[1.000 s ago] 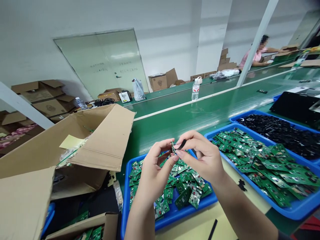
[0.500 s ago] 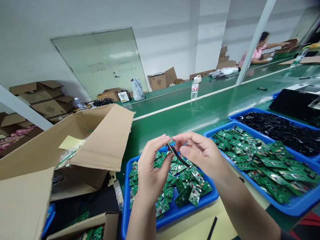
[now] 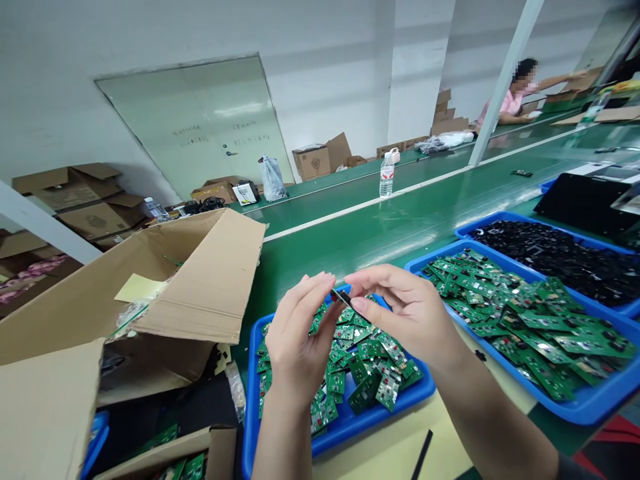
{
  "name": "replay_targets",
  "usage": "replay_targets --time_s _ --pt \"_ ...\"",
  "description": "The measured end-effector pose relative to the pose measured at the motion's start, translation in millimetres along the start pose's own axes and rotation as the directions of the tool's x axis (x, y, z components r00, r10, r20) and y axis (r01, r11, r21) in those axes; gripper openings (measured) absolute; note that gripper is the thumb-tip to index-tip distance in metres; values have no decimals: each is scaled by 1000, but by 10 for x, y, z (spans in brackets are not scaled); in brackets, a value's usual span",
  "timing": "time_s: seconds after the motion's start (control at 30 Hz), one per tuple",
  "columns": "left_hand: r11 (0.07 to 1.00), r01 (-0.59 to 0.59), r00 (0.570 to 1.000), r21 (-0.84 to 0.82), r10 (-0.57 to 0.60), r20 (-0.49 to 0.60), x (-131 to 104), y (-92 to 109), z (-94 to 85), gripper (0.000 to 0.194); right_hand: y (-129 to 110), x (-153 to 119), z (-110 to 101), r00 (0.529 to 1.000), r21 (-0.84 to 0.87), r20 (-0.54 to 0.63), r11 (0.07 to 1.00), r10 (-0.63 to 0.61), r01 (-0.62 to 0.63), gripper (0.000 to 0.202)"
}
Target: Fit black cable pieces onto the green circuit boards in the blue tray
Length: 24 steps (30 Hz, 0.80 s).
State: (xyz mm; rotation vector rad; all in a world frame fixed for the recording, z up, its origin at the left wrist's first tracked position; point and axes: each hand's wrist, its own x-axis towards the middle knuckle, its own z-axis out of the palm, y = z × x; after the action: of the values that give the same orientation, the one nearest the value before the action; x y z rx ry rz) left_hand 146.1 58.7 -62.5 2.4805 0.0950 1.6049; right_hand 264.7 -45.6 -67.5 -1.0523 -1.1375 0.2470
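Over the near blue tray (image 3: 249, 407), both hands hold one small circuit board (image 3: 343, 297), seen almost edge-on with a dark strip along it. My left hand (image 3: 300, 337) pinches its left end between thumb and fingers. At the other end, the thumb and forefinger of my right hand (image 3: 405, 312) close on the board and strip. Fingers hide most of the board. Below lie many loose green circuit boards (image 3: 367, 373) in the tray. A black strip (image 3: 423, 453) rests on a pale yellow sheet (image 3: 390, 453) by my right forearm.
To the right stand a blue tray (image 3: 575, 415) of green boards and another blue tray (image 3: 505, 215) of small black parts. An open cardboard box (image 3: 210, 280) is at left. A water bottle (image 3: 387, 177) stands beyond; a person in pink (image 3: 513, 103) sits far right.
The black strip, which hung away from the board at an angle, now lies close along it. My right thumb has moved in onto it. The view has shifted slightly.
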Motion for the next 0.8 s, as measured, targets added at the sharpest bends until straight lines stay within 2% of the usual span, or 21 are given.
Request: replay_targets --time_s 0.17,0.23,0.33,0.43,0.53,0.6,0.73,0.8 --pt "996 31 992 -89 -19 125 7 -11 -69 37 -11 2 -36 997 -54 75 998 -9 13 28" --pt "988 76 986 -136 -54 159 8 -11 -96 40 -5 4 -32 991 -121 74 986 -110 118 30" --pt "960 172 972 -223 -128 197 3 -5 -108 42 3 15 -12 948 -266 91 909 -306 319 31" --pt "904 286 947 -318 -217 237 -4 6 -96 42 -3 29 16 908 -350 115 839 -403 417 33" --pt "802 399 912 -444 -296 283 -7 16 -80 43 -8 32 49 880 -407 126 785 -458 467 35" --pt "698 475 880 -536 -352 320 -3 22 -70 43 1 31 66 872 -435 116 765 -476 475 36" --pt "472 591 796 -654 -470 381 25 36 -51 36 43 40 56 890 -465 40 780 -455 419 34" --pt "407 618 766 -673 -503 400 44 43 -44 33 54 45 35 897 -476 37 782 -440 403 25"
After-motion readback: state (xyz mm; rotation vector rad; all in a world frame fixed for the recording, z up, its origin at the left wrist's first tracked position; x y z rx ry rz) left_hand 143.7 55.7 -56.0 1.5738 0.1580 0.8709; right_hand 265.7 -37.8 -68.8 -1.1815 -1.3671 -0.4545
